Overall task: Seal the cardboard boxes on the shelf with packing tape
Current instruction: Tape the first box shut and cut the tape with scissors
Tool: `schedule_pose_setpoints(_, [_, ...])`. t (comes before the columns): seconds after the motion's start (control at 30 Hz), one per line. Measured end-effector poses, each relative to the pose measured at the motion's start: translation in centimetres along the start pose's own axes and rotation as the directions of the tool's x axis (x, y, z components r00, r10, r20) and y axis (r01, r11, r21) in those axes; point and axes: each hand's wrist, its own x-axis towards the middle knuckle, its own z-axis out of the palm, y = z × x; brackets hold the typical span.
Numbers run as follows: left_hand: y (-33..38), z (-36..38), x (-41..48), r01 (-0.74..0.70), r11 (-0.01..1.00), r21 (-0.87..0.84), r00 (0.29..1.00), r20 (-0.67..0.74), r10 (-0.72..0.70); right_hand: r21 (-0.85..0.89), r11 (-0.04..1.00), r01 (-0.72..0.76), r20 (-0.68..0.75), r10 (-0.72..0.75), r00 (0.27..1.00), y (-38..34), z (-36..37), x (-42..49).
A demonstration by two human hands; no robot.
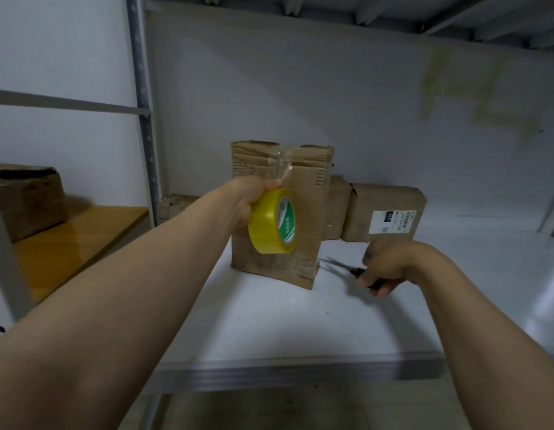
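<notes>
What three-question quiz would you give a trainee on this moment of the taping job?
1. True or false: the left hand grips the yellow tape roll.
2. What does the right hand hold? A: scissors. B: a marker. C: a label.
3. Fill in: the clear tape strip runs from the roll up to the top of the upright cardboard ____.
Key: 1 true; 2 A; 3 box.
</notes>
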Motion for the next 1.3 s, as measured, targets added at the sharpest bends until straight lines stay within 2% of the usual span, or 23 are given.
schedule_pose_setpoints(0.13, [0.0,-0.1,-0.1,-0.001,0.999,0.035,1.0,-0.006,0.001,-0.003,1.0,-0.019,0.16,0.019,0.987,0.6,2.9,0.4])
schedule_pose_setpoints(0.2, [0.0,-0.1,-0.2,0.002,0.999,0.044,1.0,-0.007,-0.002,-0.104,0.994,-0.019,0.126,0.033,0.991,0.4,4.2,0.7])
schedule_pose_setpoints(0.23, [0.0,-0.1,-0.3,0.001,0.999,0.046,1.0,-0.007,-0.001,-0.234,0.972,-0.005,0.092,0.028,0.995,0.2,4.6,0.9])
schedule_pose_setpoints(0.33, [0.0,-0.2,-0.2,-0.014,0.999,0.04,1.0,-0.014,0.014,-0.528,0.849,-0.001,0.059,0.038,0.998,-0.6,4.8,1.0])
schedule_pose_setpoints(0.47, [0.0,-0.2,-0.2,-0.009,0.999,0.042,1.0,-0.01,0.01,-0.648,0.761,-0.006,0.096,0.09,0.991,-1.3,4.1,0.6])
schedule_pose_setpoints(0.63, [0.2,-0.2,0.1,0.002,0.998,0.055,1.0,-0.003,-0.002,-0.703,0.71,0.038,0.03,-0.024,0.999,-1.8,0.7,-3.5])
schedule_pose_setpoints(0.73, [0.3,-0.4,0.4,-0.005,0.997,0.077,1.0,0.01,0.004,-0.612,0.779,0.138,0.009,-0.167,0.986,-1.6,-2.3,-7.5])
schedule_pose_setpoints(0.8, [0.4,-0.6,0.6,-0.012,0.996,0.09,1.0,0.024,0.009,-0.489,0.832,0.262,0.001,-0.3,0.954,-1.6,-4.1,-9.9])
schedule_pose_setpoints(0.87, [0.5,-0.9,0.7,-0.007,0.994,0.11,0.999,0.046,0.002,-0.19,0.859,0.475,-0.023,-0.487,0.873,-2.0,-5.1,-11.2])
schedule_pose_setpoints(0.93, [0.6,-1.3,0.8,-0.006,0.991,0.137,0.998,0.064,-0.003,0.147,0.772,0.618,-0.048,-0.619,0.784,-2.9,-5.3,-11.3])
schedule_pose_setpoints(1.0, [0.6,-1.8,1.1,0.002,0.989,0.148,0.998,0.069,-0.012,0.316,0.692,0.649,-0.076,-0.663,0.745,-3.8,-5.1,-10.1])
schedule_pose_setpoints(1.13, [0.5,-2.2,1.5,-0.015,0.992,0.124,0.994,0.105,0.002,0.358,0.696,0.623,-0.135,-0.621,0.772,-4.1,-5.0,-7.0])
schedule_pose_setpoints(1.23, [0.4,-2.5,1.8,-0.017,0.995,0.094,0.991,0.134,0.005,0.294,0.767,0.57,-0.081,-0.574,0.815,-4.2,-5.0,-5.4])
schedule_pose_setpoints(1.3, [0.4,-2.7,1.9,-0.015,0.997,0.082,0.99,0.14,0.003,0.271,0.781,0.563,-0.026,-0.579,0.815,-4.5,-5.0,-5.0])
